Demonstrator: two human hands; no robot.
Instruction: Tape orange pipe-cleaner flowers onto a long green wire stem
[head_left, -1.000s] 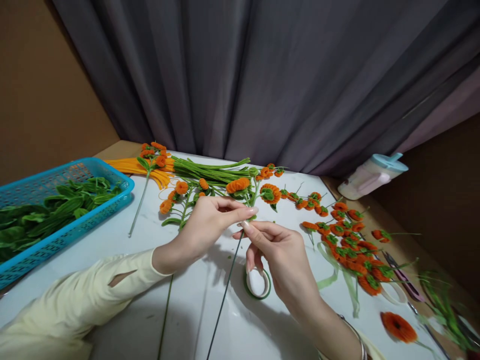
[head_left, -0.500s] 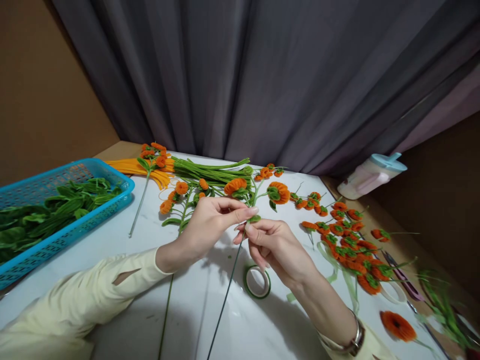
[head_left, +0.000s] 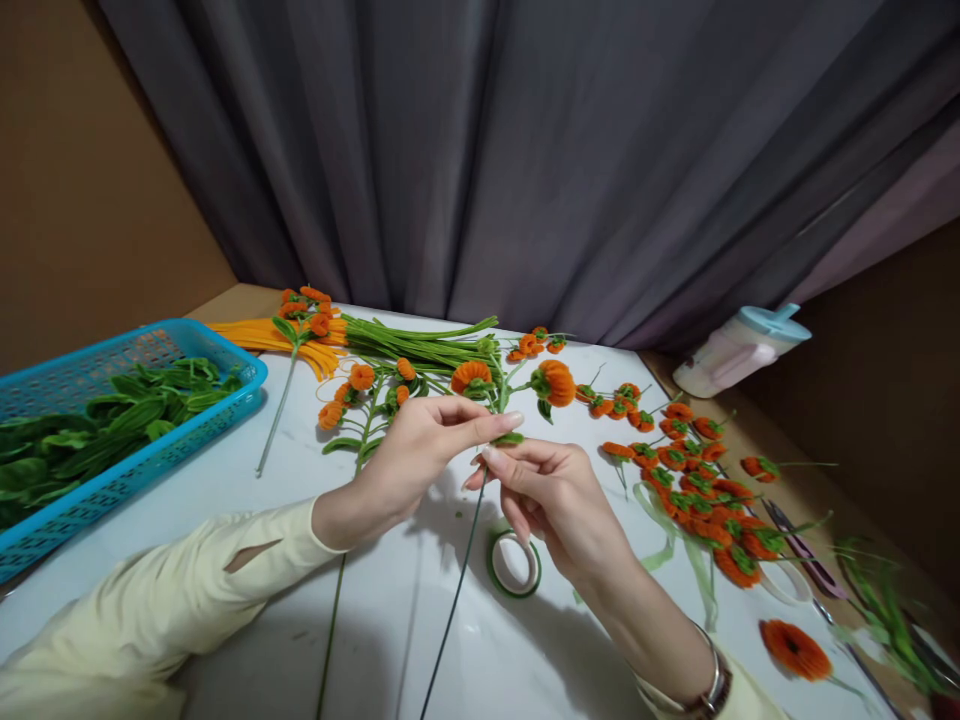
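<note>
Near the middle of the head view, my left hand (head_left: 420, 450) pinches the upper part of a green flower stem (head_left: 459, 595). Just below and to the right, my right hand (head_left: 559, 495) has its thumb and fingers closed on the same stem, beside a small green leaf (head_left: 508, 439). Two orange blooms branch off above the hands, one at the left (head_left: 471, 378) and one at the right (head_left: 555, 383). The thin stem runs down toward the bottom edge. A roll of green tape (head_left: 514, 563) lies on the white table below my right hand.
A blue basket (head_left: 255, 385) of green leaves stands at the left. Finished-looking flower stems (head_left: 277, 415), yellow strips (head_left: 259, 335) and green stems (head_left: 420, 340) lie behind. At the right are many orange flowers (head_left: 697, 485), purple-handled scissors (head_left: 814, 570) and a lidded cup (head_left: 739, 350).
The right bloom has turned slightly and shifted a little left, and the stem's lower end has swung slightly right. Both hands keep their hold, almost in place.
</note>
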